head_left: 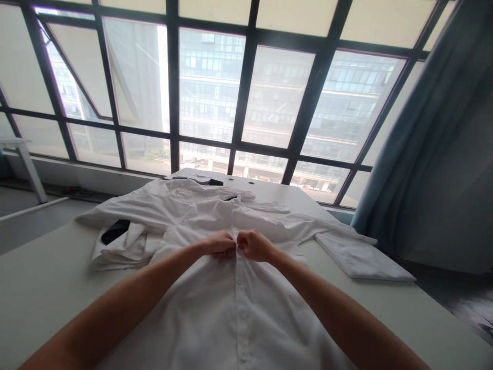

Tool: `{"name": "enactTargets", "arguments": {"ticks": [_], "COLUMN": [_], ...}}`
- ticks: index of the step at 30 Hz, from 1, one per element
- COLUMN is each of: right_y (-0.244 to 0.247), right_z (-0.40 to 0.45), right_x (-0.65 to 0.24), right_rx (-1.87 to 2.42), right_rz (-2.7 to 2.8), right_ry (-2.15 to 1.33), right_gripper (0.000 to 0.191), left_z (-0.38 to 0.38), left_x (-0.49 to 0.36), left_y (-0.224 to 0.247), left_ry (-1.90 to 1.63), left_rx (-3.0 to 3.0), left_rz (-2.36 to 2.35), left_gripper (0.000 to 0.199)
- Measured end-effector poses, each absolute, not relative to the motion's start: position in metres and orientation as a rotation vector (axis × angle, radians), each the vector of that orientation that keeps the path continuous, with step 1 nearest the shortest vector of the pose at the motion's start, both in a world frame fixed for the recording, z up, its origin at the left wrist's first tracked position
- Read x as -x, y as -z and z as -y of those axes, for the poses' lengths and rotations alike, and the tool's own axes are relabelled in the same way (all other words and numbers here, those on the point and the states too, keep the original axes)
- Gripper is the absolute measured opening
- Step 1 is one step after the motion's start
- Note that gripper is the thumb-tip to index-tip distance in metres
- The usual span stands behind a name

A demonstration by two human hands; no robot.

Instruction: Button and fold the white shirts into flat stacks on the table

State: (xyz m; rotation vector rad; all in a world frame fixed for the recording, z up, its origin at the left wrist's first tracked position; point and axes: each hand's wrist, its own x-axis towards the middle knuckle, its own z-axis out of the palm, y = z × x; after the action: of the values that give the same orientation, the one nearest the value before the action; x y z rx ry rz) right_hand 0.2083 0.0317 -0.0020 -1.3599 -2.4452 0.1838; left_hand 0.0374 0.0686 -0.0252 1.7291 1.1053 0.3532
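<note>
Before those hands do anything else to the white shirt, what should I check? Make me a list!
1. White shirt laid out on the table: ok.
2. Left hand at the shirt's front strip: ok.
3. Right hand there too, close beside it: ok.
4. Shirt free of creases: not ok, it's rumpled.
5. Button between the fingertips: cannot tell, the hands hide it.
6. Folded white cloth away from both hands: ok.

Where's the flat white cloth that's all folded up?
In the head view, the folded white cloth lies on the right side of the table, beside a sleeve of the spread-out white shirt, near the blue curtain.
</note>
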Motion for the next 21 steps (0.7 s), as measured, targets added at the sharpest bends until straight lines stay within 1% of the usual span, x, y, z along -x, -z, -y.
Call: {"name": "enactTargets", "arguments": {"ticks": [3,5,6,8,10,12,15,21], "right_y": [0.016,0.022,0.024,0.027,0.029,0.032,0.038,0.04], "right_z": [-0.031,-0.031,-0.031,-0.032,-0.035,-0.038,-0.041,-0.036], "right_x": [-0.205,-0.203,-0.203,-0.205,-0.209,-0.213,-0.215,-0.207], "right_rx": [1.438,1.515,1.549,1.6,1.617,1.599,1.577,1.574], "right_rz": [2.172,1.976,1.891,1.783,1.791,1.838,1.849,1.797], "right_ry": [-0.37,-0.562,-0.68,-0.883,-0.983,-1.039,-1.071,-0.919], "right_gripper": [0.011,0.005,0.007,0.021,0.032,0.035,0.029,0.02], "left_z": [-0.068,-0.067,-0.067,-0.067,-0.067,-0.067,-0.067,-0.07], "left_x": [-0.037,-0.036,-0.035,-0.033,-0.032,-0.03,-0.029,-0.027], "left_y": [0.035,0.04,0.041,0.042,0.041,0.04,0.038,0.036], "left_ry": [-0.448,-0.489,-0.502,-0.517,-0.515,-0.5,-0.459,-0.408], "left_rx": [-1.74,-1.765,-1.772,-1.772,-1.754,-1.734,-1.725,-1.748], "left_rz": [-1.046,-0.993,-0.966,-0.928,-0.921,-0.921,-0.91,-0.878], "left_gripper": [0.028,0.031,0.033,0.036,0.04,0.044,0.046,0.046]}}
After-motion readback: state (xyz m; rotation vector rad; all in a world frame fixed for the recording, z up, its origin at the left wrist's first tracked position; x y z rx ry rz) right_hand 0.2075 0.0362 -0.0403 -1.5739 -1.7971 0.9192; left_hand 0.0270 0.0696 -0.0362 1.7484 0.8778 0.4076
